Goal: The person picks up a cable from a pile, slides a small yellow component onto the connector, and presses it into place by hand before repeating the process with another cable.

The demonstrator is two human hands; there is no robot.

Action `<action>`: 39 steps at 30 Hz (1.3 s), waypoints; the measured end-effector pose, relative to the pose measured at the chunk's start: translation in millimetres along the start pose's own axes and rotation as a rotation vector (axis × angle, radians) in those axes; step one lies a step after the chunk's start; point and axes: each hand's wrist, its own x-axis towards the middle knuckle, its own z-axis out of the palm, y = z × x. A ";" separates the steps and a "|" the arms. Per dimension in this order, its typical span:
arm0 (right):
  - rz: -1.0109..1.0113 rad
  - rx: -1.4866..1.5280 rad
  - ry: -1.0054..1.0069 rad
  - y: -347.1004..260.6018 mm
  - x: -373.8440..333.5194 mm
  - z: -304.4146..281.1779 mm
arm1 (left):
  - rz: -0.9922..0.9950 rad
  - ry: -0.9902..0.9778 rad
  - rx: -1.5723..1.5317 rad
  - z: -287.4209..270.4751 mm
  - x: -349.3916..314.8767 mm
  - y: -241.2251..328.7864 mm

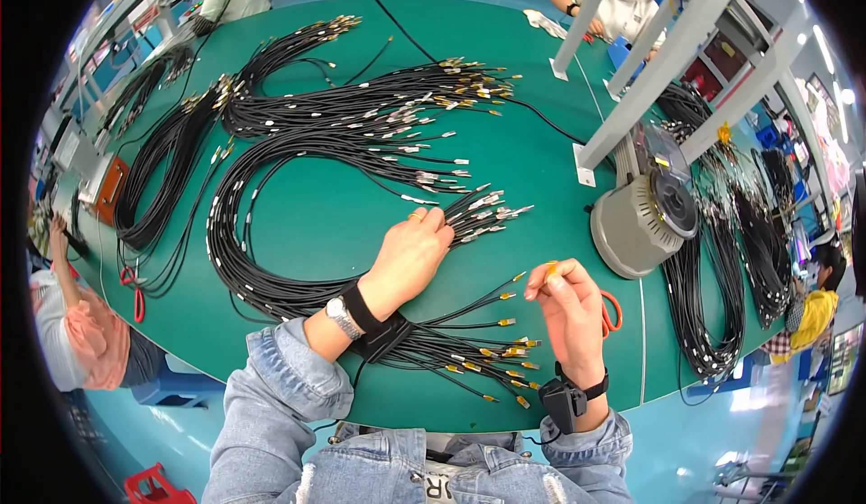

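Observation:
My left hand (404, 256) is closed at the middle of the table, its fingers pressed round black cables (465, 220) near their white-tagged ends; the fingertips are partly hidden. To the right, my right hand (575, 315) is raised with thumb and fingers pinched on a small yellow piece (551, 270), too small to name. Below my left wrist, yellow-tipped cable ends (492, 355) fan out toward my right forearm. These belong to a large looped bundle of black cables (225, 224) that curves round on the left. A red handle (613, 313) shows beside my right hand.
More cable bundles lie across the green table (532, 161). A grey round-bodied machine (631, 224) stands at the right by metal posts (622, 98). Red-handled scissors (137, 297) and an orange-fronted box (110, 190) are on the left. Several people sit around.

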 end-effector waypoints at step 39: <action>0.026 -0.378 -0.004 43.8 -15.4 32.8 | -0.490 -0.130 -1.262 -26.4 -44.8 54.8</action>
